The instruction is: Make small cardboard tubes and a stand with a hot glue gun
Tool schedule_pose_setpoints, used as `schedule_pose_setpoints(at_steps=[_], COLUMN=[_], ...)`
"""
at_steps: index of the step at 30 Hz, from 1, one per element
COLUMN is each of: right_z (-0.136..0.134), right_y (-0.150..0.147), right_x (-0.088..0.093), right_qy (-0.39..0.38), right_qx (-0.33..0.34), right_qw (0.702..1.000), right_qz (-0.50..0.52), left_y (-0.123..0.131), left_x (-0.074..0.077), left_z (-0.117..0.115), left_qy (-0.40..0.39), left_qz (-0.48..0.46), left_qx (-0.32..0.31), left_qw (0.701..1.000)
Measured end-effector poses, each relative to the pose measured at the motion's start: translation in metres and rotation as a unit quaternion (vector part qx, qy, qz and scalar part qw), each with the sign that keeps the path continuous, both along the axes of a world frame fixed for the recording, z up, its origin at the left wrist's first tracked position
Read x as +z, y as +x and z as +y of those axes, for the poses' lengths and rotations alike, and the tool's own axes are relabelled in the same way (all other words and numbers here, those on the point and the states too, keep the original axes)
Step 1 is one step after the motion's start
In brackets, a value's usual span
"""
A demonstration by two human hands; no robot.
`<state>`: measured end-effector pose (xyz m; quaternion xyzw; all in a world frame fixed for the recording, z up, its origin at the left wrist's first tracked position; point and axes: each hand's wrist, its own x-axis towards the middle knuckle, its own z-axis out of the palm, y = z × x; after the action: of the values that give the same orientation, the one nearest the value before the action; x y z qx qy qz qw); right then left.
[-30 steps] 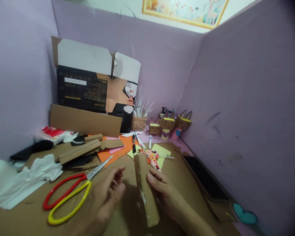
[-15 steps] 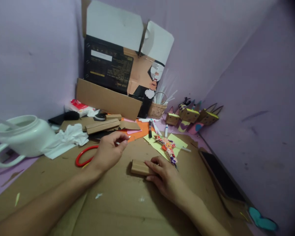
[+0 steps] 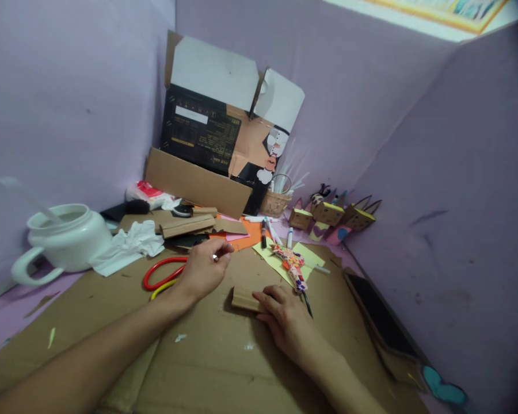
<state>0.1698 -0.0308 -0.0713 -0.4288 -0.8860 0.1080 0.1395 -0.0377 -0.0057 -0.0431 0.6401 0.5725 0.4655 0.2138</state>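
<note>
My right hand [image 3: 287, 316] grips a small folded cardboard piece [image 3: 243, 299] near the middle of the cardboard sheet [image 3: 198, 374]; its left end sticks out past my fingers. My left hand [image 3: 207, 267] hovers to the left of that piece, fingers closed in a pinch. A tiny pale speck shows at the fingertips, too small to name. Beneath and behind my left wrist lie scissors with red and yellow handles [image 3: 162, 275], their blades partly hidden. Beyond my right hand a flower-patterned paper figure [image 3: 291, 263] rests on yellow paper [image 3: 311, 253].
At the left stands a white ceramic pot [image 3: 71, 238] beside crumpled tissue [image 3: 133, 244]. Cardboard strips [image 3: 187, 226], markers [image 3: 264, 233] and a straw basket [image 3: 276, 204] lie before an opened box [image 3: 202, 129]. Cardboard animal figures [image 3: 328, 214] and a dark phone-like slab [image 3: 382, 316] line the right.
The camera view has tilted up and shifted slightly. My right hand keeps its hold on the cardboard piece; my left hand stays pinched near the scissors, slightly turned.
</note>
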Motion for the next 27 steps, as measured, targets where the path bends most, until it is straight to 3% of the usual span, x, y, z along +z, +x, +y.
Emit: schedule_pose_setpoints(at_steps=[6,8,10,12,14,16,17,20,27], right_z=[-0.008,-0.010,-0.010,-0.008,-0.003,0.004,0.008,0.019,0.028], right_y=[-0.001,0.007,0.014,0.019,0.017,0.011,0.007,-0.001,0.004], right_x=[0.021,0.032,0.042,0.051,0.055,0.054,0.052,0.041,0.025], right_qy=[-0.045,-0.096,-0.176,-0.261,-0.330,-0.376,-0.389,-0.389,-0.344], right_qx=[-0.001,0.027,0.038,0.015,-0.011,-0.015,-0.015,-0.024,-0.048], right_qw=[0.999,0.995,0.977,0.923,0.836,0.766,0.748,0.742,0.779], right_qz=[-0.021,0.016,0.118,0.281,0.438,0.521,0.538,0.546,0.522], left_y=[-0.003,-0.004,-0.004,-0.002,0.001,0.005,0.006,0.009,0.011], left_x=[-0.004,-0.006,-0.007,-0.006,-0.003,0.002,0.004,0.010,0.002], left_z=[0.004,0.005,0.005,0.005,0.003,-0.001,-0.003,-0.010,-0.010], left_qy=[0.011,0.012,0.012,0.004,-0.012,-0.027,-0.031,-0.041,-0.125], left_qz=[-0.014,-0.034,-0.064,-0.107,-0.156,-0.203,-0.224,-0.268,-0.277], left_qx=[0.014,0.015,0.006,-0.017,-0.055,-0.096,-0.116,-0.171,-0.263], left_qw=[1.000,0.999,0.998,0.994,0.986,0.974,0.967,0.947,0.916])
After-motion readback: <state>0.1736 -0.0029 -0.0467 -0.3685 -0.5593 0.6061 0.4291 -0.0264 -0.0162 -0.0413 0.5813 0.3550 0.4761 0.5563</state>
